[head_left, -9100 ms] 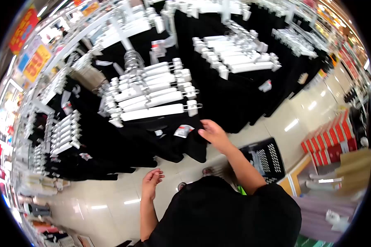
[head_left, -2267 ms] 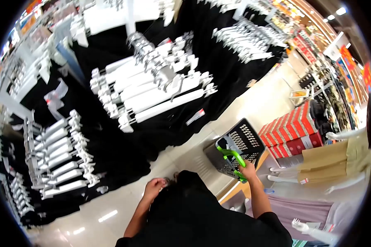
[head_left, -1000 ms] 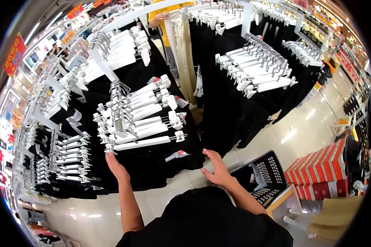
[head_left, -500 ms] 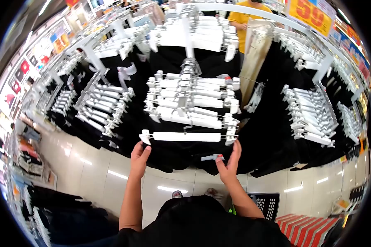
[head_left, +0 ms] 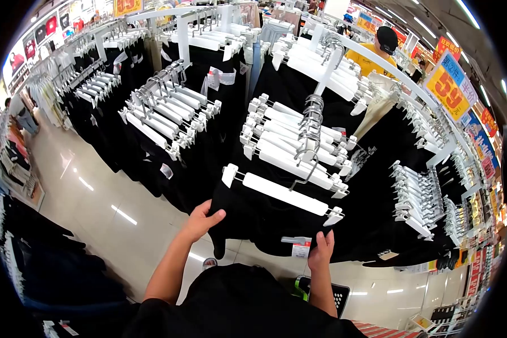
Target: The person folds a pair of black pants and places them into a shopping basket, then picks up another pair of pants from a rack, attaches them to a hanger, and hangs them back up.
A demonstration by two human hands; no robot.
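Observation:
Black pants hang from the clips of a white clip hanger at the front of the rack's middle arm. My left hand is closed on their left edge, thumb in front and the other fingers partly hidden behind the cloth. Below the right clip, my right hand pinches the opposite edge. A white and red price tag dangles on the fabric beside that hand. The hanger slants down to the right, its hook toward a row of similar white hangers.
More black clothes on white hangers hang at left, others at right. A person in a yellow shirt stands behind the rack. A dark basket is on the floor by my right arm. A "59" sign hangs upper right.
My view has turned, so the rack appears slanted and further right. Both hands are lower against the hanger, now on the pants below the clips. More of the price tag shows.

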